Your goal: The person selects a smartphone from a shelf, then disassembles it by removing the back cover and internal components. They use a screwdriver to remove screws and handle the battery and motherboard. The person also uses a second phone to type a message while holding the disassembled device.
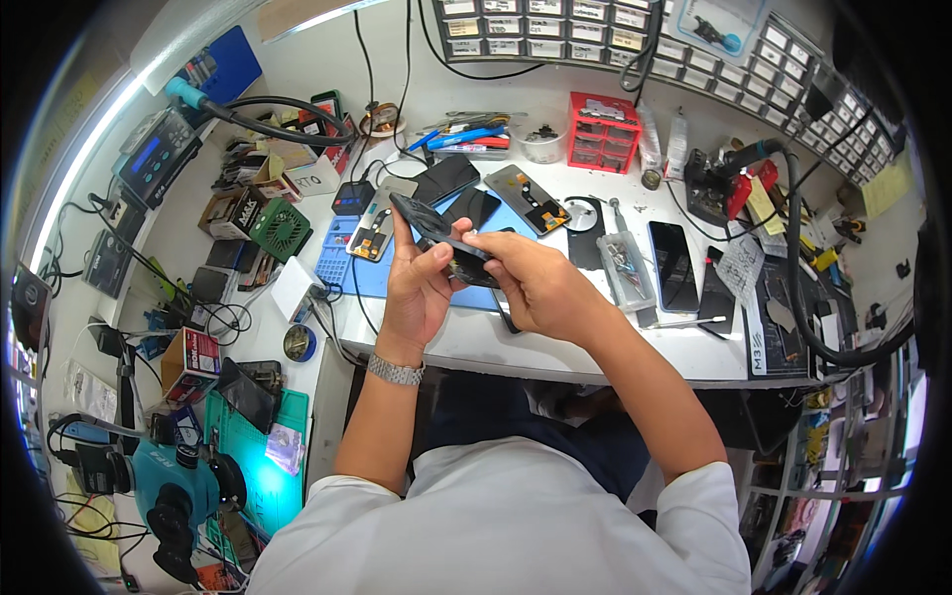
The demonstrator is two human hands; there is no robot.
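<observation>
Above the front of the workbench I hold a dark smartphone (421, 216) tilted between both hands. My left hand (420, 288), with a metal watch on its wrist, is closed round its left side, thumb on top. My right hand (540, 283) pinches the phone's near right part, where a dark panel seems slightly lifted; whether it is separate I cannot tell. Under my hands is a blue work mat (372, 283). Detached phone screens (531, 198) lie beyond, gold backs up, near other dark phones (446, 178).
At right are a clear tray of small tools (627, 273), a dark phone (673, 266) and a black mat (778, 327). A red drawer box (603, 134) stands at the back. A teal microscope (178, 486) is at lower left, a green fan (281, 231) at left.
</observation>
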